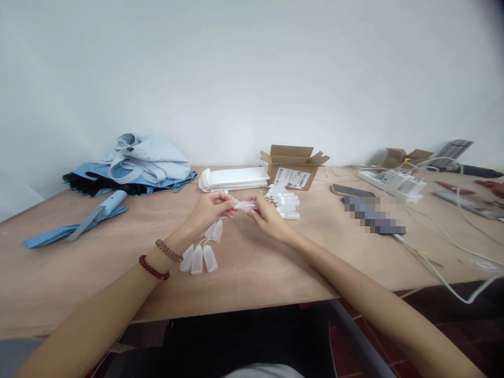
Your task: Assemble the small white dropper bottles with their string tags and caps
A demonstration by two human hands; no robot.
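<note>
Between my two hands is a small translucent white plastic sleeve [247,205], held just above the table. My left hand [216,206] pinches its left end, fingers closed. My right hand [268,216] grips its right end between thumb and fingers. Below my left hand lie several similar translucent sleeves [197,259] with thin pale cords. Just beyond my right hand, more white sleeves [287,201] lie in a pile, their cords bunched at the left. The fingers partly hide the held sleeve, and I cannot tell whether anything is inside it.
A stack of white packets [236,178] and an open cardboard box [293,170] stand behind my hands. To the left lie a blue umbrella [112,203] and a pale cloth bag [151,160]. Phones [352,191], a power strip [394,184] and loose cables [433,270] occupy the right side.
</note>
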